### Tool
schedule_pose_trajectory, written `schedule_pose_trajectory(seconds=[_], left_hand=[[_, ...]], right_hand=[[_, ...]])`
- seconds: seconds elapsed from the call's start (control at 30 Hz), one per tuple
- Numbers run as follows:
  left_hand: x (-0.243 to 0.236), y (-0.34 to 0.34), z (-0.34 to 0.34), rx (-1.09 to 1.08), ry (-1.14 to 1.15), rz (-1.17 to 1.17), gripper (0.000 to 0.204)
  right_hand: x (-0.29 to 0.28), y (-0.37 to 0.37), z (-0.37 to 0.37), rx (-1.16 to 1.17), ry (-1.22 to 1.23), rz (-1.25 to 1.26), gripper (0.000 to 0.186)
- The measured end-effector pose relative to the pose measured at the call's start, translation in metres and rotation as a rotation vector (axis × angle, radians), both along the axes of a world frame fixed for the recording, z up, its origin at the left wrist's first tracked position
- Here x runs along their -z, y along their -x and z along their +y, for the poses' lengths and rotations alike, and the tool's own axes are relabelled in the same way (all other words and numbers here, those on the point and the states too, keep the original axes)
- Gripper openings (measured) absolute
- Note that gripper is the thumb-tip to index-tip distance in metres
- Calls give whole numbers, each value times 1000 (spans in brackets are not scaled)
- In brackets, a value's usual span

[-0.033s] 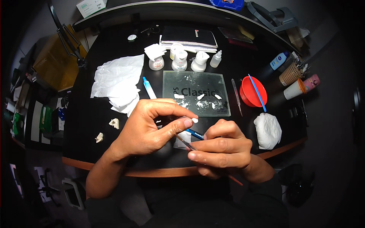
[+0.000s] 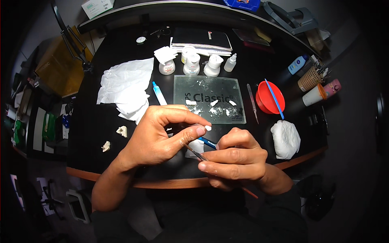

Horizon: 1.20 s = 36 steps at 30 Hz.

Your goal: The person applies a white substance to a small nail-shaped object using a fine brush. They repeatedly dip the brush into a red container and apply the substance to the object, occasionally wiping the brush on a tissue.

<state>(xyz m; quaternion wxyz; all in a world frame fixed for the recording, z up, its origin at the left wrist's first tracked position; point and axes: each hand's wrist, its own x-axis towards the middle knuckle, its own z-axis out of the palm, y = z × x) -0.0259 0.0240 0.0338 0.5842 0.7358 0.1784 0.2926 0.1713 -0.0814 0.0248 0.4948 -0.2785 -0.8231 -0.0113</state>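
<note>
Between the thumb and index finger of my left hand (image 2: 162, 135) is a small white tooth-shaped piece (image 2: 208, 128). My right hand (image 2: 237, 158) is closed around a thin brush (image 2: 195, 151). Its dark tip points at my left thumb, and a reddish handle end comes out below my right palm. A blue-handled tool (image 2: 207, 142) runs between the hands; whether my right fingers touch it I cannot tell. Under the hands lies a white paper piece (image 2: 194, 153), partly hidden. Just beyond, a glass slab (image 2: 182, 83) bears several dabs of white paste.
Behind the slab stand several white jars (image 2: 191, 67) and a dropper bottle (image 2: 230, 63). At right are a pointed tool (image 2: 252, 103), a red bowl (image 2: 265, 101) with a blue stick across it, and a white wad (image 2: 285, 139). At left lie tissue (image 2: 121, 85), a blue-capped tube (image 2: 159, 94) and dental casts (image 2: 121, 131).
My right hand and the brush have shifted very slightly to the left. My left hand and the white piece look the same.
</note>
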Motion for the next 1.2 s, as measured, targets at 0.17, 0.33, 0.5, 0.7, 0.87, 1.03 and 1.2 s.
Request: schedule_pose_trajectory(seconds=[0.17, 0.33, 0.5, 0.7, 0.87, 1.03, 1.2], left_hand=[[0, 1, -1, -20, 1, -4, 14], [-3, 2, 0, 5, -17, 48, 14], [3, -3, -2, 26, -58, -40, 13], [5, -4, 0, 65, -127, -63, 12], [8, -5, 0, 88, -120, -77, 12], [11, -6, 2, 126, -114, -97, 12], [12, -5, 1, 129, -86, -91, 12]], right_hand=[[7, -2, -2, -8, 15, -7, 18], [0, -13, -1, -67, 114, 355, 29], [9, -16, 6, -203, 295, 598, 25], [13, -6, 2, -296, 348, 726, 25], [12, -5, 1, -353, 395, 790, 22], [15, -6, 3, -377, 409, 792, 21], [17, -10, 5, -374, 391, 745, 19]])
